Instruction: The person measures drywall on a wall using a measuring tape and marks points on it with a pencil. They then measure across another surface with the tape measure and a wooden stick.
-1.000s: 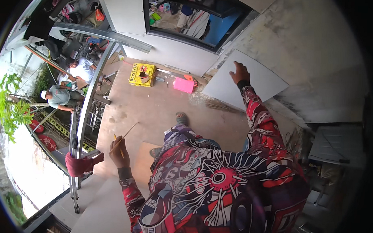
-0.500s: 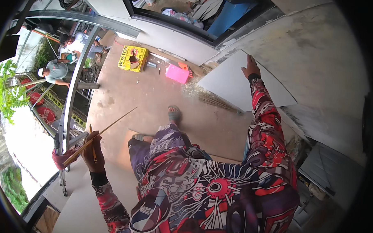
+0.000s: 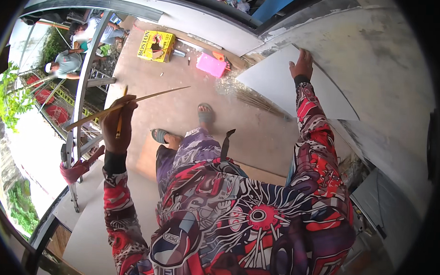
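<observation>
My left hand (image 3: 117,124) is closed around a thin, tapering wooden strip (image 3: 158,93) and a yellow pencil (image 3: 119,126). The strip points away to the right, its other end sticking out left of the hand. The pencil stands nearly crosswise to it. Far to the right, my right hand (image 3: 302,67) lies on the upper part of a white flat panel (image 3: 275,74) that leans by the wall, fingers stretched and thumb apart.
A yellow carton (image 3: 156,46), a pink plastic box (image 3: 211,64) and a stick broom (image 3: 260,101) are on the floor ahead. A metal frame (image 3: 81,98) with red cloth (image 3: 76,172) stands left. Two people (image 3: 67,64) are beyond it.
My left hand has risen and moved farther forward with the strip and pencil, and the strip now lies flatter across the view. My right hand stays on the panel, shifted slightly.
</observation>
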`<state>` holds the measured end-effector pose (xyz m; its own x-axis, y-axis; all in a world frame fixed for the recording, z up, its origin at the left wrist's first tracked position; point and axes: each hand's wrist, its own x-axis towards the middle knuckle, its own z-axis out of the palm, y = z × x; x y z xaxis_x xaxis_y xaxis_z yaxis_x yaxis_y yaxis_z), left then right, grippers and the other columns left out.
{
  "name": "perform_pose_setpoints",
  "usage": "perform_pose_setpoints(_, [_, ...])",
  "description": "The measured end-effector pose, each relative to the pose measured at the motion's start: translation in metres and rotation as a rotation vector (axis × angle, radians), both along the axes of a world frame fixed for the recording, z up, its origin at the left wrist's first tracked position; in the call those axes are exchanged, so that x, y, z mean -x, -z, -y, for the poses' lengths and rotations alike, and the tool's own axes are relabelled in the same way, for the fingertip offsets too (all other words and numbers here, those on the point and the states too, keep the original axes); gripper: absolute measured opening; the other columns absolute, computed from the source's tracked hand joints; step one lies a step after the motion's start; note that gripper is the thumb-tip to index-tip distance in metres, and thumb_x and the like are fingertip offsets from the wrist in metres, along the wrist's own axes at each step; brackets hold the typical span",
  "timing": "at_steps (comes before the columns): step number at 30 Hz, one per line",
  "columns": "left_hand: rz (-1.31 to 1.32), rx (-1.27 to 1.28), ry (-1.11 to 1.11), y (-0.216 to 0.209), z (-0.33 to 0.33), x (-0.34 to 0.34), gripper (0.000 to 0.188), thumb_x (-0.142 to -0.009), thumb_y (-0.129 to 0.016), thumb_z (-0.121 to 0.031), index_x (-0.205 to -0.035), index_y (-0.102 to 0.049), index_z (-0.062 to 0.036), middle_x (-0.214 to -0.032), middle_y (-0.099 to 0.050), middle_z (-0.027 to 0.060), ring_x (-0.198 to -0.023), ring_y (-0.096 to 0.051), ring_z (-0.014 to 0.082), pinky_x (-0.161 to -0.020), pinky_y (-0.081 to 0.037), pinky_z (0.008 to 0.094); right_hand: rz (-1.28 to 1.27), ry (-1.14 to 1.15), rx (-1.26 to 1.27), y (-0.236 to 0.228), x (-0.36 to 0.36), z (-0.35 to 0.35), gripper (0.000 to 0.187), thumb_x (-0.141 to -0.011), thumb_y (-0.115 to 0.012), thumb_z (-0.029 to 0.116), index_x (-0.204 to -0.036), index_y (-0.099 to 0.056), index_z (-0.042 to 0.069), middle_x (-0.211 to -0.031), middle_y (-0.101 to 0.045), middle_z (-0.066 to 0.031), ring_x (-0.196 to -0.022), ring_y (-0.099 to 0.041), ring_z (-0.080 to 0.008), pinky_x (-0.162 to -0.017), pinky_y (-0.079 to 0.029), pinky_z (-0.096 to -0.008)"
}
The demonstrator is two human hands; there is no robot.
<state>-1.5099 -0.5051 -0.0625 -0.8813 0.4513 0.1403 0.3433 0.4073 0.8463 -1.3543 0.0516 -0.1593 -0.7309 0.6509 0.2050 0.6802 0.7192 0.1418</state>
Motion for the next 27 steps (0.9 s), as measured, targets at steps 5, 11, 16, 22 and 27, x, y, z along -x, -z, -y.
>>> perform_pose_setpoints(5, [-0.108, -0.083, 0.137, 0.003, -0.041, 0.010, 0.010, -0.086, -0.062, -0.004, -0.093, -0.065, 0.0018, -0.083, -0.067, 0.0124, -0.068, -0.065, 0.0197, -0.062, -0.050, 0.0286, 0.152, 0.021, 0.040, -0.008, 0.011, 0.008, 0.047, -0.074, -0.072, 0.027, -0.116, -0.057, 0.012, -0.122, -0.050, -0.0051, -0.119, -0.045, -0.0284, -0.094, -0.043, -0.0454])
perform_pose_setpoints(11, [-0.210, -0.172, 0.354, 0.000, -0.097, 0.029, 0.011, -0.086, -0.061, -0.002, -0.094, -0.065, 0.0035, -0.088, -0.069, 0.0138, -0.079, -0.068, 0.0209, -0.071, -0.053, 0.0298, -0.066, -0.268, 0.282, 0.037, -0.014, 0.025, 0.037, -0.084, -0.061, 0.047, -0.106, -0.064, 0.017, -0.113, -0.064, -0.0090, -0.102, -0.061, -0.0279, -0.083, -0.048, -0.0445])
perform_pose_setpoints(16, [-0.263, -0.259, 0.441, -0.009, -0.163, 0.031, 0.008, -0.084, -0.065, -0.013, -0.088, -0.065, -0.0059, -0.077, -0.065, 0.0101, -0.070, -0.063, 0.0297, -0.060, -0.049, 0.0386, -0.044, -0.186, 0.344, 0.024, -0.016, 0.067, 0.036, -0.080, -0.064, 0.052, -0.102, -0.065, 0.024, -0.092, -0.069, -0.0065, -0.084, -0.065, -0.0306, -0.071, -0.052, -0.0422])
perform_pose_setpoints(22, [-0.297, -0.249, 0.558, -0.010, -0.232, 0.015, 0.013, -0.086, -0.062, -0.022, -0.084, -0.063, -0.0087, -0.073, -0.063, 0.0088, -0.066, -0.061, 0.0304, -0.056, -0.047, 0.0408, -0.167, -0.211, 0.398, 0.021, -0.014, 0.088, 0.039, -0.069, -0.072, 0.055, -0.095, -0.068, 0.026, -0.090, -0.070, -0.0034, -0.081, -0.066, -0.0273, -0.068, -0.051, -0.0391])
perform_pose_setpoints(27, [-0.314, -0.167, 0.655, 0.003, -0.280, 0.000, 0.012, -0.085, -0.062, -0.022, -0.083, -0.063, -0.0110, -0.072, -0.063, 0.0080, -0.065, -0.061, 0.0304, -0.056, -0.048, 0.0419, -0.178, -0.155, 0.427, 0.023, -0.012, 0.088, 0.044, -0.068, -0.071, 0.058, -0.097, -0.068, 0.025, -0.089, -0.070, -0.0047, -0.080, -0.066, -0.0275, -0.069, -0.052, -0.0396])
